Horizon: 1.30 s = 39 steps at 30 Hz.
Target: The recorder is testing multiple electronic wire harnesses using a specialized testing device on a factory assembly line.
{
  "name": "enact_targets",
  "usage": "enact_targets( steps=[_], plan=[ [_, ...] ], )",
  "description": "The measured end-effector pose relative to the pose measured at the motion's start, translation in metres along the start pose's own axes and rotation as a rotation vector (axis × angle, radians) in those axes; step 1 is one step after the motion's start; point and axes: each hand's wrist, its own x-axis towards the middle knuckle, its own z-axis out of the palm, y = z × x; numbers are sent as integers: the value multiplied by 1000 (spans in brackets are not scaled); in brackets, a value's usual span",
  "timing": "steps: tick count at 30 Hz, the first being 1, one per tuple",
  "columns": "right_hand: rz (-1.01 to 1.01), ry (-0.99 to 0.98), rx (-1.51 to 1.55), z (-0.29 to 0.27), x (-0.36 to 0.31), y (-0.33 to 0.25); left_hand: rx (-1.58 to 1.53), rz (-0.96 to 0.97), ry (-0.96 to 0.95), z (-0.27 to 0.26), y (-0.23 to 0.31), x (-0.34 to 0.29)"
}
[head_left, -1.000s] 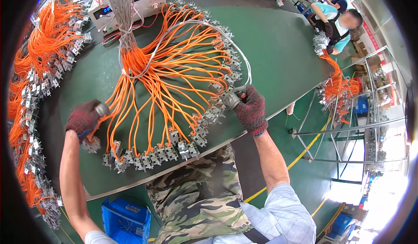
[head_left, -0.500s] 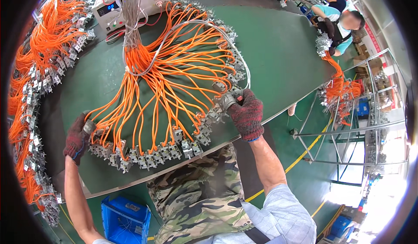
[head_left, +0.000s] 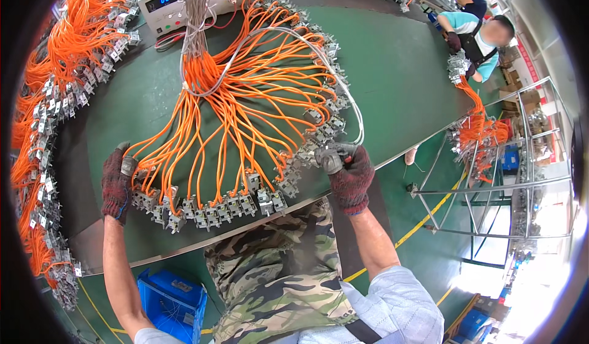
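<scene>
A fan of orange cables (head_left: 236,111) lies on the green table, tied at its top, each cable ending in a grey metal connector (head_left: 230,207) along the outer curve. My left hand (head_left: 116,181), in a dark red and grey glove, is closed at the fan's left end, with an orange cable running in between thumb and forefinger; the cable's end is hidden there. At the fan's right side my right hand (head_left: 351,181), gloved alike, closes on the end of a white cable (head_left: 354,114) looping down from the bundle. Its grey-wrapped thumb is beside the connectors.
A power supply (head_left: 164,12) with blue digits stands behind the bundle. More orange cable bundles (head_left: 76,37) line the left. The table's metal edge (head_left: 178,253) runs before me, a blue bin (head_left: 172,304) below it. At right are a metal frame rack (head_left: 466,190) and a co-worker (head_left: 475,43).
My right hand has come slightly nearer along the row of connectors, the white cable's end with it. My left hand stays at the fan's left end. The view has shifted a little.
</scene>
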Motion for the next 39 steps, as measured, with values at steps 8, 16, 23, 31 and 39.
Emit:
enact_targets(
  steps=[8,16,23,31,39],
  plan=[
    [-137,-81,80,7,-19,17,-14,-7,22,0,1,-1],
    [-275,-114,119,6,-19,31,-103,-81,28,4,-8,-3],
    [-407,-231,150,-3,-8,31,-98,-51,37,4,-3,-2],
    [27,-103,416,-8,-21,11,-37,-40,39,1,6,-4],
    [208,-172,334,-1,-27,11,-45,-10,46,5,-3,-1]
  ],
)
